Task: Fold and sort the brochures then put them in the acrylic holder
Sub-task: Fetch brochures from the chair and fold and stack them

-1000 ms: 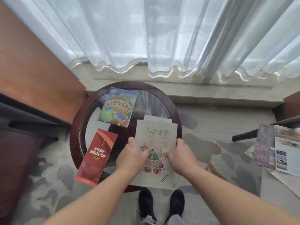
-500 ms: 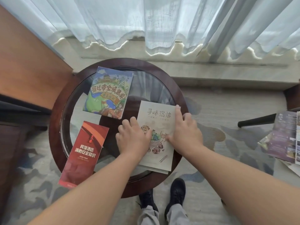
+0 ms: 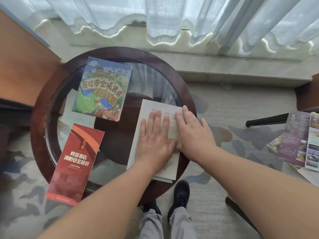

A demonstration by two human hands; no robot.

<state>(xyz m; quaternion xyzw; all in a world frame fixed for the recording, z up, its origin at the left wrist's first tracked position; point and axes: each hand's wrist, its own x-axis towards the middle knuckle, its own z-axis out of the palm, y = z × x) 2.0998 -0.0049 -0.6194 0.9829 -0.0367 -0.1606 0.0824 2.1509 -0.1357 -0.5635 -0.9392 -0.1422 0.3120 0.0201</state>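
Observation:
A folded cream brochure [image 3: 146, 108] lies on the right side of the round glass-topped table [image 3: 185, 94]. My left hand [image 3: 154, 139] presses flat on its middle with straight fingers. Beside it, my right hand [image 3: 193, 135] lies flat on the brochure's right part, fingers pointing to the far edge. A colourful cartoon brochure [image 3: 103, 88] lies at the table's far left. A red brochure [image 3: 74, 163] lies at the near left and hangs over the rim. No acrylic holder is in view.
More brochures, purple and photo-printed [image 3: 300, 140], lie on a surface at the right edge. A dark chair leg [image 3: 265, 119] reaches in from the right. Sheer curtains hang behind the table. A wooden panel [image 3: 22, 62] stands to the left. My shoes are under the table's near rim.
Both hands went from gripping the cream brochure's sides to lying flat on it, and slid toward its far edge. The brochure now lies further onto the table.

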